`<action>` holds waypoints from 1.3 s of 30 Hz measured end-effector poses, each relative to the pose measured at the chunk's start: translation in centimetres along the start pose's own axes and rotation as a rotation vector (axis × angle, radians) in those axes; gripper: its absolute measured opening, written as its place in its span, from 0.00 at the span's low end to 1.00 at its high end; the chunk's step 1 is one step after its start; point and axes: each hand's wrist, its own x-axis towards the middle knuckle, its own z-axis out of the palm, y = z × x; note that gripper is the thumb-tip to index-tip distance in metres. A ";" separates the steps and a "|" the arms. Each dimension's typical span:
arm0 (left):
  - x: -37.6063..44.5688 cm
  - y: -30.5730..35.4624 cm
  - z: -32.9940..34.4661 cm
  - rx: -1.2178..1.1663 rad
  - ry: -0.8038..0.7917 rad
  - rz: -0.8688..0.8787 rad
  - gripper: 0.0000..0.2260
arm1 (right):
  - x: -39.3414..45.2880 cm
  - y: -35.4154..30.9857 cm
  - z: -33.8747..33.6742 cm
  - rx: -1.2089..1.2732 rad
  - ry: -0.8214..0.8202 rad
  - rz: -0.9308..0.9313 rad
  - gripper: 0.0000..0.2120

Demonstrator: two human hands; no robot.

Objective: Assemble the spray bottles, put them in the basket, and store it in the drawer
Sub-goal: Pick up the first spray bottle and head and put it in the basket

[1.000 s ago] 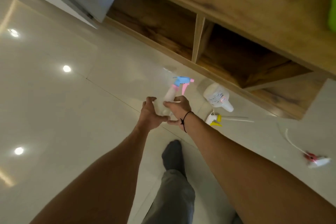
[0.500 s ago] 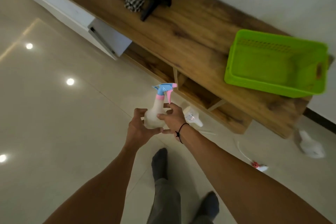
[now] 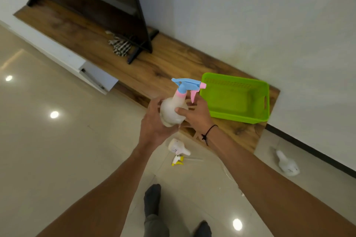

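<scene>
A white spray bottle (image 3: 171, 108) with a blue and pink trigger head (image 3: 187, 85) stands upright in both my hands. My left hand (image 3: 154, 123) cups its base from the left and below. My right hand (image 3: 196, 113) grips its body from the right, thumb across the front. Just right of it a green basket (image 3: 234, 81) sits on the wooden cabinet top (image 3: 163, 63), with nothing visible inside. On the floor below lie a headless white bottle (image 3: 177, 147), a yellow and white trigger head (image 3: 177, 160) with its tube, and another white bottle (image 3: 287, 163) at the right.
A dark TV stand (image 3: 138, 52) and a striped cloth (image 3: 120, 45) occupy the cabinet top on the left. A white drawer front (image 3: 98, 78) stands partly out from the cabinet. My socked feet (image 3: 152, 200) are on the glossy tiled floor.
Both hands have lifted the spray bottle from near the floor up to cabinet-top height beside the green basket. My view has risen, so the cabinet top, the wall and the TV stand now show.
</scene>
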 end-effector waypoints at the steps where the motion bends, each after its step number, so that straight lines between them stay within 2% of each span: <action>1: 0.8 1.1 0.5 0.000 -0.011 0.028 0.42 | 0.2 -0.9 -1.0 -0.035 0.019 -0.051 0.20; 6: 4.3 5.8 3.9 -0.043 -0.087 0.042 0.43 | 1.4 -3.7 -5.3 -0.162 0.164 -0.198 0.19; 10: 6.5 7.4 7.4 -0.058 -0.162 0.067 0.42 | 3.1 -3.6 -8.0 -0.231 0.258 -0.194 0.19; 14: 7.6 7.3 9.8 -0.231 -0.204 0.038 0.41 | 4.6 -3.0 -9.4 -0.312 0.333 -0.191 0.18; 17: 8.8 6.1 10.9 -0.316 -0.219 -0.010 0.39 | 6.2 -1.7 -9.8 -0.349 0.374 -0.158 0.28; 20: 9.7 5.0 11.2 -0.225 -0.212 -0.028 0.35 | 7.6 -0.1 -9.6 -0.275 0.399 -0.111 0.32; 22: 10.4 4.8 11.0 -0.049 -0.201 0.021 0.32 | 8.4 0.7 -9.2 -0.273 0.414 -0.111 0.32; 24: 11.2 4.7 11.0 0.137 -0.205 0.080 0.31 | 9.0 1.1 -8.8 -0.280 0.422 -0.123 0.30; 26: 12.2 4.9 11.1 0.215 -0.208 0.097 0.32 | 9.8 1.4 -8.5 -0.283 0.439 -0.120 0.26; 29: 13.4 5.0 11.5 0.179 -0.202 0.002 0.37 | 11.1 2.0 -8.2 -0.266 0.464 -0.096 0.27; 32: 13.6 4.5 12.5 0.128 -0.282 -0.073 0.37 | 12.0 2.8 -8.0 -0.360 0.473 -0.060 0.24; 35: 13.2 3.7 12.9 0.062 -0.306 -0.081 0.35 | 12.4 3.1 -8.2 -0.469 0.473 -0.056 0.29; 39: 12.1 2.7 12.1 -0.066 -0.288 -0.129 0.32 | 11.9 3.3 -8.3 -0.491 0.490 -0.058 0.36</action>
